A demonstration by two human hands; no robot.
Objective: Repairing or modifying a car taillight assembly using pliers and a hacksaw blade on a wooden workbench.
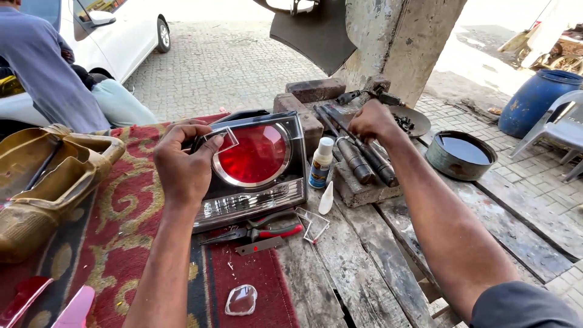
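My left hand pinches a small clear plastic shard and holds it over the upper left of a car tail light with a round red lens. The tail light lies tilted on a red patterned cloth. My right hand reaches far over the wooden bench to a pile of dark metal tools; its fingers are curled down on them, and what they grip is hidden.
A small glue bottle stands right of the light, its white cap beside it. Red-handled pliers, clear fragments and a lens piece lie nearby. A round pan of dark liquid, blue barrel, gold part, seated person.
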